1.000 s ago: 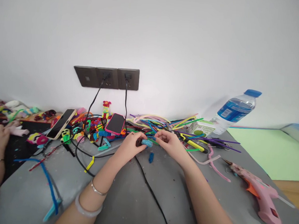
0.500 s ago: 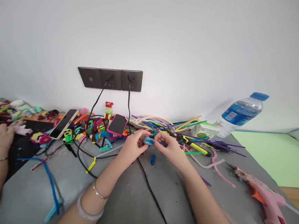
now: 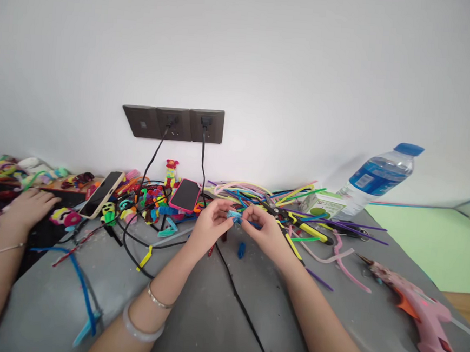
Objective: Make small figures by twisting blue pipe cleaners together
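Note:
My left hand [image 3: 209, 226] and my right hand [image 3: 263, 231] meet above the grey table [image 3: 208, 315], both pinched on a small light-blue pipe-cleaner piece [image 3: 234, 216]. A darker blue scrap [image 3: 241, 249] lies on the table just below them. Behind my hands spreads a heap of coloured pipe cleaners [image 3: 253, 194], with yellow-handled pliers [image 3: 302, 227] to the right of my right hand.
Another person's hand [image 3: 27, 208] rests at the left among small colourful figures. Two phones [image 3: 104, 194] [image 3: 184, 195] lie by black cables running from wall sockets [image 3: 174, 123]. A pink glue gun [image 3: 419, 315], a water bottle [image 3: 377, 176] and a green box [image 3: 322, 203] sit to the right.
My hands have lifted slightly and turned the light-blue piece between the fingertips. The other person's hand at the left has moved right and flattened.

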